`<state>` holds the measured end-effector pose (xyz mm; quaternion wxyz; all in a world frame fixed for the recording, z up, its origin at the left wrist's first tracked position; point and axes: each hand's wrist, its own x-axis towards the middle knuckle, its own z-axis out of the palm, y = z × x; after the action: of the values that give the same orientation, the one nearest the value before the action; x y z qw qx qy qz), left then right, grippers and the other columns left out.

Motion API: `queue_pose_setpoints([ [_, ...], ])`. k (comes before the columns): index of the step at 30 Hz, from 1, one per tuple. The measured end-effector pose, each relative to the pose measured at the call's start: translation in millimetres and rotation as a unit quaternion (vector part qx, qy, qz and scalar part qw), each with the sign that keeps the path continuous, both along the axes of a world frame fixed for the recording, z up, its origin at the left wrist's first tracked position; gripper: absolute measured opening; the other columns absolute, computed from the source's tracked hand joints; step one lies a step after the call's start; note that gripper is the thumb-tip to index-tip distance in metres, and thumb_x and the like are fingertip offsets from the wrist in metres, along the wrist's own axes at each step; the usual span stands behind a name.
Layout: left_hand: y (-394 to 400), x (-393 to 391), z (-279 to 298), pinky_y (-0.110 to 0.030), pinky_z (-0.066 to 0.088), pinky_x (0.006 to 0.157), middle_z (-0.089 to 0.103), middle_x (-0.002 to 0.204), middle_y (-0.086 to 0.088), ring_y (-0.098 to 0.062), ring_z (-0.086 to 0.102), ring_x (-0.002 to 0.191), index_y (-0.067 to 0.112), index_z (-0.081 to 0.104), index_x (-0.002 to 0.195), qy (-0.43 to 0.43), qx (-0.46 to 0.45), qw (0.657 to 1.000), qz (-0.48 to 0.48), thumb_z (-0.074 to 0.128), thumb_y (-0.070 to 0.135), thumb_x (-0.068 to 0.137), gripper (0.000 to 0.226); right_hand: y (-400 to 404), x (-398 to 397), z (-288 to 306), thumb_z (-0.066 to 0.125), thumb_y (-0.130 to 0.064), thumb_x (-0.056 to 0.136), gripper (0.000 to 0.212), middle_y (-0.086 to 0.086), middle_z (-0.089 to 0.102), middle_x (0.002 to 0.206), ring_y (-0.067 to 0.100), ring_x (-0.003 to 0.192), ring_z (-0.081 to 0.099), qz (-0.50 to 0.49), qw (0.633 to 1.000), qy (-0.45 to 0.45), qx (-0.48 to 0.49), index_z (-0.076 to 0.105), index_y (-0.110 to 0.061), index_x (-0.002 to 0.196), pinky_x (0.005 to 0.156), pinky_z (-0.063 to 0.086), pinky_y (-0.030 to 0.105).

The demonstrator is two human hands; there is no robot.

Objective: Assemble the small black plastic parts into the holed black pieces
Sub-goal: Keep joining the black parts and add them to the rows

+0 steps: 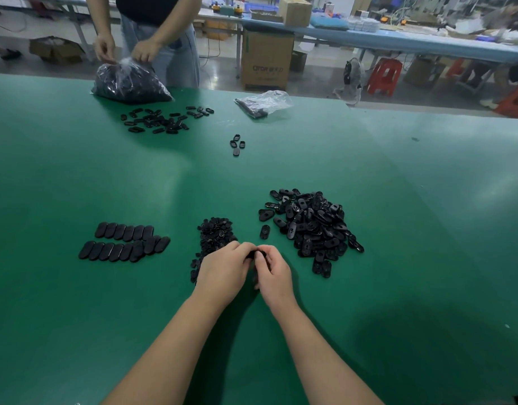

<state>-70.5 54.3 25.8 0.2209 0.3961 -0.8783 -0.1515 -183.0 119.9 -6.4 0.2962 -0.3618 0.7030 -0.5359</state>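
A person's left hand (222, 270) and right hand (274, 273) are meeting over a green desk (398, 200), fingers of both curling around one small black piece (257, 254) pinched between them; only a sliver of it is showing, so whether it is a holed piece or an insert is not clear. A heap of small black plastic parts (215, 232) is lying just beyond the left hand, partly hidden by it. A larger pile of holed black pieces (313, 226) is sitting to the right of the hands, with one loose holed piece (264, 231) lying between the two heaps. To the left, two neat rows of black oval pieces (125, 242) are lying overlapped, smooth faces up. Farther across the desk, a few stray pieces (237, 144) are lying alone near the middle, and a scatter of black parts (164, 119) is spreading in front of a clear plastic bag (129, 81) full of black parts. A second person (152, 24) is standing at the far edge, both hands gripping the bag's neck. A smaller, nearly flat plastic bag (263, 103) is resting to the right of it. Cardboard boxes (266, 59) and a red stool (383, 76) are standing on the floor beyond.
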Motion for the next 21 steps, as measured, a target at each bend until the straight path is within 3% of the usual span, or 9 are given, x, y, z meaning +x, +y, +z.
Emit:
queue_pose_setpoints([
  [4,-9.5,17.3,0.6,-0.033,0.051,0.064,0.065,0.101,0.005,-0.022,0.065,0.081,0.024,0.069,0.111,0.049,-0.012,0.994,0.097,0.067,0.025,0.091,0.020,1.2,2.0,2.6,0.052,-0.022,0.104,0.012,-0.005,0.063,0.069,0.010,0.054,0.056,-0.005,0.999,-0.030,-0.016,0.060,-0.031,0.105,0.054,0.052,0.035],
  [6,-22.4,34.7,-3.9,-0.035,0.050,0.070,0.064,0.103,-0.002,-0.024,0.060,0.081,0.018,0.071,0.112,0.066,-0.001,0.982,0.175,0.070,0.024,0.088,0.024,1.9,2.2,2.5,0.052,-0.022,0.104,0.012,-0.005,0.063,0.071,0.008,0.054,0.056,0.000,0.999,-0.029,-0.015,0.062,-0.029,0.105,0.053,0.052,0.032],
  [11,-52.9,86.5,-17.3,-0.043,0.048,0.086,0.056,0.103,-0.010,-0.030,0.056,0.089,0.012,0.074,0.110,0.015,0.022,0.945,0.326,0.072,0.030,0.087,0.029,2.1,2.3,1.6,0.052,-0.026,0.104,0.012,-0.005,0.064,0.073,0.005,0.056,0.057,0.011,1.000,-0.009,-0.001,0.063,-0.029,0.100,0.056,0.053,0.032],
  [16,-62.6,110.4,-25.2,-0.046,0.042,0.092,0.055,0.108,-0.016,-0.035,0.054,0.103,0.012,0.073,0.115,-0.015,0.037,0.931,0.362,0.072,0.027,0.089,0.030,2.2,3.3,1.4,0.053,-0.027,0.103,0.012,-0.005,0.064,0.071,0.005,0.055,0.056,0.013,1.000,0.003,0.003,0.063,-0.030,0.098,0.056,0.053,0.036],
  [19,-62.9,109.9,-25.1,-0.045,0.043,0.090,0.055,0.107,-0.015,-0.036,0.055,0.098,0.013,0.071,0.118,0.006,0.033,0.935,0.354,0.072,0.023,0.089,0.031,2.4,3.6,1.9,0.054,-0.028,0.103,0.012,-0.005,0.064,0.070,0.005,0.056,0.056,0.015,1.000,0.008,0.006,0.063,-0.030,0.097,0.056,0.054,0.039],
  [21,-60.5,104.9,-23.5,-0.043,0.048,0.080,0.055,0.104,-0.010,-0.033,0.056,0.087,0.014,0.070,0.118,0.037,0.039,0.943,0.328,0.068,0.022,0.092,0.027,2.6,4.0,1.7,0.054,-0.028,0.103,0.011,-0.005,0.064,0.070,0.005,0.056,0.056,0.015,1.000,0.010,0.010,0.063,-0.030,0.098,0.057,0.055,0.040],
])
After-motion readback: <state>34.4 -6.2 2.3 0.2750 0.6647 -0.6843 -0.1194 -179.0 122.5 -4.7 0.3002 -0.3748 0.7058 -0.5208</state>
